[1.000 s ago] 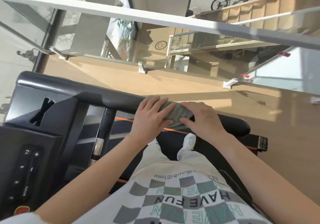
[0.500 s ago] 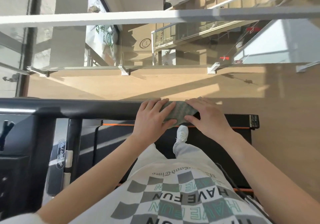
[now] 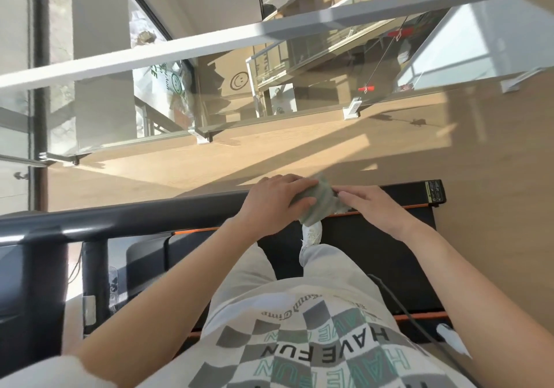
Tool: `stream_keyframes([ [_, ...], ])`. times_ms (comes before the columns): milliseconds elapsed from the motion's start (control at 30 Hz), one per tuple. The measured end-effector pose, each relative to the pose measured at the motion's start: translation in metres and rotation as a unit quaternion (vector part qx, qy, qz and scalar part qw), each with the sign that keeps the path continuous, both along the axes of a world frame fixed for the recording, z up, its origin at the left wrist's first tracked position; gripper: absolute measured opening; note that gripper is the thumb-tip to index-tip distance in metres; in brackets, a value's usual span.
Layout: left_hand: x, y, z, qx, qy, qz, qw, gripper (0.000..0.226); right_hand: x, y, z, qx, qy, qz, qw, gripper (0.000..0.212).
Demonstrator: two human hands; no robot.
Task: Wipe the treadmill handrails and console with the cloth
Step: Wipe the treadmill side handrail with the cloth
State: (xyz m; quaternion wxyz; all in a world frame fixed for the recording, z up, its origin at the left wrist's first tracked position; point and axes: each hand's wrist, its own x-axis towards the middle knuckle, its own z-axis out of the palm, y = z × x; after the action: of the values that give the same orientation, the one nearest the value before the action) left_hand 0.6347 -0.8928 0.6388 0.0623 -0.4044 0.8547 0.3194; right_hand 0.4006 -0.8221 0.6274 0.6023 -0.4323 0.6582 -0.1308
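A grey-green cloth (image 3: 314, 204) is bunched over the right end of the treadmill's dark handrail (image 3: 135, 218), which runs across the view from the left edge. My left hand (image 3: 274, 201) grips the cloth from the left, thumb underneath. My right hand (image 3: 371, 204) lies just right of it with straight fingers touching the cloth's edge. The end of the rail is hidden under the cloth and hands. The console is out of view.
Below the rail lie the black treadmill deck (image 3: 374, 255) with orange trim, my legs and a white shoe (image 3: 311, 233). A dark upright post (image 3: 96, 273) stands at the left. A black cable (image 3: 401, 306) crosses the deck. Wooden floor and a glass balustrade (image 3: 269, 87) lie beyond.
The cloth and both hands have slid right to the handrail's end. The cloth went from flat to bunched in my left hand. My view turned right, and the console left the frame.
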Motion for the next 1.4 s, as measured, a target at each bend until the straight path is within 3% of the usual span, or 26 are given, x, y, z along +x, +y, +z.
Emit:
stream_keyframes([
  [133,-0.006,-0.038,0.002,0.152,-0.049,-0.026,0.987,0.049,0.007,-0.013,-0.004,0.011,-0.005,-0.004,1.0,0.033],
  [267,0.006,-0.066,-0.005,0.284,-0.04,-0.031,0.958,0.047,0.021,-0.027,-0.007,0.025,0.0,-0.017,1.0,0.036],
  [533,0.042,-0.097,-0.017,0.405,0.015,-0.038,0.913,0.037,0.041,-0.052,-0.005,0.052,-0.006,-0.002,0.999,0.032],
  [733,0.062,-0.102,-0.026,0.386,0.092,0.026,0.918,0.018,0.054,-0.075,0.001,0.061,-0.01,0.069,0.996,0.022],
  [1000,0.096,-0.114,-0.017,0.447,0.029,-0.025,0.894,0.031,0.08,-0.103,0.007,0.097,0.034,0.196,0.975,0.028],
  [1200,0.116,-0.111,-0.025,0.325,0.102,0.06,0.938,0.007,0.104,-0.112,0.002,-0.032,0.063,0.158,0.985,0.018],
  [1333,0.123,-0.12,-0.022,0.167,0.146,0.102,0.97,0.016,0.116,-0.122,0.006,-0.099,0.075,0.08,0.989,0.021],
  [1400,0.128,-0.119,-0.021,0.179,0.105,0.059,0.976,0.021,0.118,-0.123,0.012,-0.075,0.083,0.121,0.986,0.02],
])
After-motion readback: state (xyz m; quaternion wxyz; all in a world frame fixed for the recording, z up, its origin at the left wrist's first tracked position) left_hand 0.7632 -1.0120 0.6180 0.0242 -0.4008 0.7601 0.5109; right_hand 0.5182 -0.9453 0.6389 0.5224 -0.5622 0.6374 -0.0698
